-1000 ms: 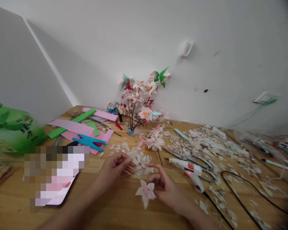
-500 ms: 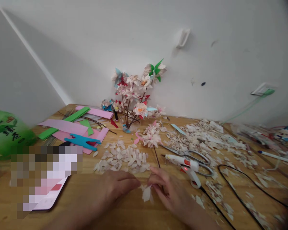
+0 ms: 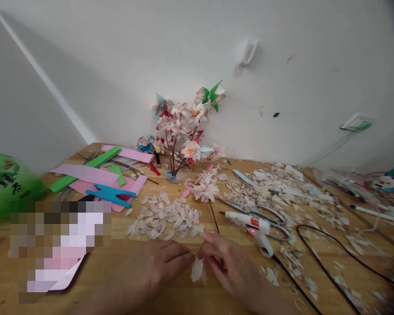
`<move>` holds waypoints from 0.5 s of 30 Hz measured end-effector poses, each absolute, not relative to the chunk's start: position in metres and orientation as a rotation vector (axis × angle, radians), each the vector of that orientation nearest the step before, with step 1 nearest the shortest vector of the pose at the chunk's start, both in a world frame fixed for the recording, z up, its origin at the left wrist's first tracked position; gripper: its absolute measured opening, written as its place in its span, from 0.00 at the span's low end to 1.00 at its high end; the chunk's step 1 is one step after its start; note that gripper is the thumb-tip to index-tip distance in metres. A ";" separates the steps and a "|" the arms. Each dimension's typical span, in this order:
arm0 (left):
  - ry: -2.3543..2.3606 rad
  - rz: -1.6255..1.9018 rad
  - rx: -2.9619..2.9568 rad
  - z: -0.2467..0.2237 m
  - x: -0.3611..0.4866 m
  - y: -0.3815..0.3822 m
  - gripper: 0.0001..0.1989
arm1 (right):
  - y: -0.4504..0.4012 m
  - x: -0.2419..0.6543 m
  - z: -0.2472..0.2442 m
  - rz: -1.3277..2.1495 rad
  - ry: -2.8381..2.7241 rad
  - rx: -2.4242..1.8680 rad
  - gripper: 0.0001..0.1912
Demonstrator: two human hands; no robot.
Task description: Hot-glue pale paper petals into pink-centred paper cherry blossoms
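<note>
Low at the front of the table, my left hand [image 3: 166,264] and my right hand [image 3: 226,262] meet with fingertips almost together. Between them hangs a small cluster of whitish petals [image 3: 197,271], pinched at its top by the fingers of both hands. The fingers partly hide where the petals join. Just beyond my hands lies a pile of loose pale petals [image 3: 170,216]. A pinkish-white handmade flower [image 3: 206,190] on a brown stem lies near my right fingers. To the right rest a glue gun [image 3: 249,222] with a red light and metal scissors [image 3: 272,214].
Several flowers on stems stand in a clear holder [image 3: 183,175] by the wall. Coloured paper strips [image 3: 85,173], a partly pixelated phone [image 3: 61,280] and a green bottle [image 3: 11,186] are left. Petal scraps [image 3: 276,186] and a black cable [image 3: 328,262] spread across the right.
My hands stay together at the petal cluster, with my fingers slightly shifted. The cluster hangs a little further left, and the whole view has moved slightly.
</note>
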State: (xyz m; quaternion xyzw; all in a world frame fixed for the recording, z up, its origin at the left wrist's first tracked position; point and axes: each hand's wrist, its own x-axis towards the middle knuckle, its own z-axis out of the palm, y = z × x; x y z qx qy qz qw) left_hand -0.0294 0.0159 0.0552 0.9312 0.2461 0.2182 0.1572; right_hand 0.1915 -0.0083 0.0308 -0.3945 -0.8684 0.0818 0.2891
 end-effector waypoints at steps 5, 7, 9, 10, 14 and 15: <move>0.639 0.615 2.863 0.055 -0.028 0.016 0.14 | -0.008 0.190 0.030 0.179 -2.303 -1.051 0.26; 0.644 0.650 2.861 0.054 -0.028 0.016 0.13 | -0.008 0.190 0.030 0.171 -2.301 -1.043 0.25; 0.640 0.690 2.838 0.054 -0.028 0.016 0.13 | -0.008 0.190 0.030 0.170 -2.303 -1.027 0.25; 0.632 0.702 2.827 0.054 -0.028 0.016 0.13 | -0.008 0.190 0.030 0.169 -2.304 -1.024 0.25; 0.601 0.641 2.831 0.059 -0.027 0.016 0.12 | -0.009 0.191 0.029 0.129 -2.299 -1.057 0.24; 0.596 0.611 2.837 0.061 -0.026 0.017 0.12 | -0.009 0.191 0.029 0.117 -2.292 -1.060 0.24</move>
